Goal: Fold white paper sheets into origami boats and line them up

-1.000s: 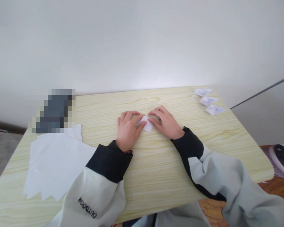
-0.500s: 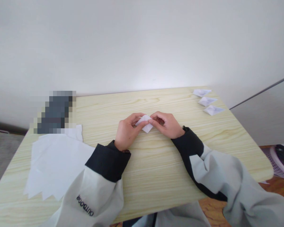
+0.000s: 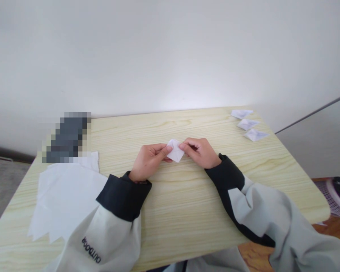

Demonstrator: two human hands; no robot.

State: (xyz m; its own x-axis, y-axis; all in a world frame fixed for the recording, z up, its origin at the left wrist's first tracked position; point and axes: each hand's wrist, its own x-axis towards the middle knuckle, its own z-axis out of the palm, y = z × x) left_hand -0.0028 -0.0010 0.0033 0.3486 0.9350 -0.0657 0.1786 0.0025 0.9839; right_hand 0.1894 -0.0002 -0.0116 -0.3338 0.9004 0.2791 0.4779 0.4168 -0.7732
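- Head cam: the person's bare left hand is pinching the left corner of a small white diamond-shaped folded paper, thumb on top.
- Bare right hand has the right corner nipped between thumb and fingers, so both are grasping the same piece.
- That paper sits right between the two hands, creases showing; can't really tell if it touches the surface below or hangs just above it.
- Both arms are in pale grey sleeves with wide black cuffs, and the left one reads "OUTDOOR".
- Under it all, a pale yellow wood-grain table.
- Left side: flat white paper sheets with a zigzag near edge, partly behind the left sleeve, plus a pixelated dark oblong object at their far end.
- Far right corner: three white pointed folded-paper pieces in a row.
- Beyond the table's right edge, a lilac plastic basket on a brown wood floor.
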